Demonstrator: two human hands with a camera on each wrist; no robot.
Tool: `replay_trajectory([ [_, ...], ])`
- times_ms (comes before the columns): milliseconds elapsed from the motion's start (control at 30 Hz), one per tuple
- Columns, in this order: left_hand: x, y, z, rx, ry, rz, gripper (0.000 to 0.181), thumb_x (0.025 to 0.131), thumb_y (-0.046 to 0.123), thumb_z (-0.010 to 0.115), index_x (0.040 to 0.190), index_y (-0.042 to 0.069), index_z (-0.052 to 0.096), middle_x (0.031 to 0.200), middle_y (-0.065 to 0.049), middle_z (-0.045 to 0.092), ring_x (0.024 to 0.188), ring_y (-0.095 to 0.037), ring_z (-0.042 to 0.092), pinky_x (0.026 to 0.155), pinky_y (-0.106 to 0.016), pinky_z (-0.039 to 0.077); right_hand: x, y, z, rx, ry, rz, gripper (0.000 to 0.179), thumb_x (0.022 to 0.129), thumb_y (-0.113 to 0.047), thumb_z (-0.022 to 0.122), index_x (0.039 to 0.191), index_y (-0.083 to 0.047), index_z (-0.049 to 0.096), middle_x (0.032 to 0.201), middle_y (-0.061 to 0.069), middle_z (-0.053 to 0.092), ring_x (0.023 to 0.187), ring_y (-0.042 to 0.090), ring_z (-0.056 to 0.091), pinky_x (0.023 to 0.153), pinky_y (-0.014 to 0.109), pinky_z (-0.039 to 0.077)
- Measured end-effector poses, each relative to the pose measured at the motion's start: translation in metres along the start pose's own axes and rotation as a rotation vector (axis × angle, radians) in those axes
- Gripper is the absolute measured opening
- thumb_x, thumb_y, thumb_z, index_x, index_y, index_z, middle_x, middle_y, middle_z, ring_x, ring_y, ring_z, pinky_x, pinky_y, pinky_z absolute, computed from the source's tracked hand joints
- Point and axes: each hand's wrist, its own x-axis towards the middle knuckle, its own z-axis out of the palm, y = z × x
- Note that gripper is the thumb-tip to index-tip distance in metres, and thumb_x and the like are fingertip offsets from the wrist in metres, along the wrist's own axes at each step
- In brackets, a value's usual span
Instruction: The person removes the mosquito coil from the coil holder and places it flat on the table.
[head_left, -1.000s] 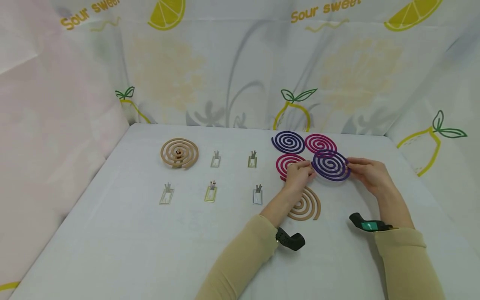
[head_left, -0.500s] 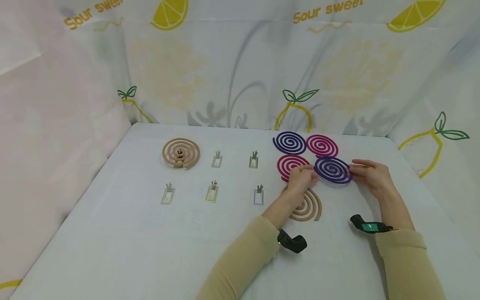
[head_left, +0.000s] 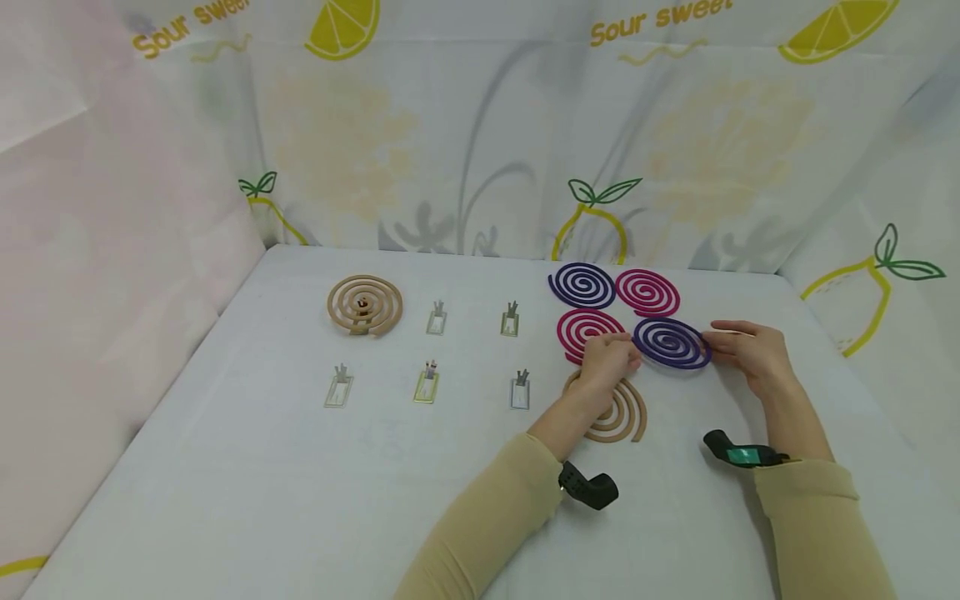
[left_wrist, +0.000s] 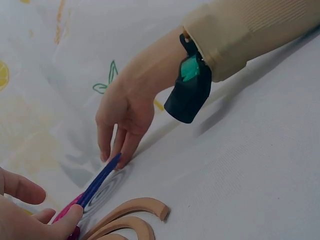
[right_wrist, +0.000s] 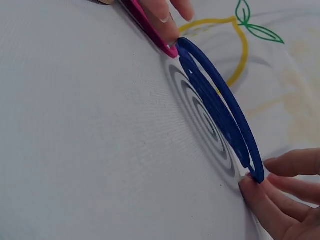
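Observation:
A dark purple mosquito coil [head_left: 672, 343] is held just above the table, its shadow showing beneath it in the right wrist view. My right hand [head_left: 750, 354] pinches its right edge, with thumb and fingers meeting there. At the opposite edge my left hand [head_left: 606, 362] pinches it by the fingertips, the thumb [left_wrist: 69, 220] against the rim in the left wrist view. Under the left hand lie a pink coil [head_left: 577, 327] and a tan coil [head_left: 637, 417], both partly covered. Another pink coil [head_left: 647, 292] and another purple coil [head_left: 582, 285] lie behind.
On the left, a tan coil [head_left: 337, 304] sits on a small metal stand [head_left: 360, 329]. Several more small metal stands are spread over the middle, among them a gold one [head_left: 425, 387] and a silver one [head_left: 519, 392]. A printed cloth [head_left: 465, 125] hangs behind the table.
Both hands have brought the held purple coil lower and slightly towards me. It no longer overlaps the pink coil behind it. The view has shifted a little.

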Motion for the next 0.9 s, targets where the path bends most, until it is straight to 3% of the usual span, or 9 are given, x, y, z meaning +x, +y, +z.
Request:
replay_trajectory([
  [100,-0.0008,0.0008,0.0,0.017,0.001,-0.005,0.034,0.085,-0.007,0.057,0.117,-0.006,0.068,0.111,-0.013,0.07,0.084,-0.017,0.066,0.083,-0.027,0.059,0.0001,-0.0012,0.0021,-0.069,0.016,-0.008,0.047,0.094,-0.006,0.066,0.135,0.01,0.047,0.075,-0.018,0.069,0.073,-0.004,0.068,0.067,0.014,0.058],
  [200,-0.0013,0.0011,0.0007,0.017,-0.002,-0.007,0.036,0.084,-0.008,0.056,0.118,-0.007,0.067,0.11,-0.014,0.07,0.079,-0.016,0.063,0.08,-0.025,0.058,-0.0001,-0.0024,0.0031,-0.126,0.022,-0.017,0.06,0.097,-0.007,0.062,0.143,0.017,0.035,0.076,-0.021,0.067,0.073,-0.006,0.067,0.068,0.013,0.058],
  [467,-0.0035,0.0014,0.0024,0.025,-0.007,-0.019,0.039,0.08,-0.01,0.053,0.116,-0.006,0.068,0.101,-0.009,0.067,0.076,-0.015,0.059,0.08,-0.025,0.057,0.0001,-0.003,0.003,-0.204,0.021,-0.019,0.059,0.1,-0.012,0.057,0.145,0.017,0.032,0.076,-0.025,0.063,0.074,-0.009,0.065,0.07,0.013,0.058],
  [700,-0.0056,0.002,0.0036,0.04,-0.01,-0.003,0.04,0.079,-0.009,0.051,0.115,-0.006,0.068,0.088,0.0,0.059,0.071,-0.012,0.054,0.073,-0.021,0.052,-0.0011,-0.0037,0.0027,-0.197,0.01,-0.008,0.061,0.1,-0.013,0.058,0.145,0.018,0.031,0.077,-0.024,0.065,0.075,-0.007,0.067,0.071,0.013,0.058],
  [900,-0.0057,0.003,0.0049,0.052,0.001,-0.002,0.037,0.08,-0.009,0.053,0.114,-0.005,0.069,0.098,-0.003,0.064,0.071,-0.012,0.055,0.07,-0.019,0.05,-0.002,-0.0042,0.0031,-0.214,0.024,0.004,0.062,0.1,-0.013,0.059,0.146,0.016,0.031,0.076,-0.023,0.065,0.074,-0.006,0.067,0.072,0.014,0.058],
])
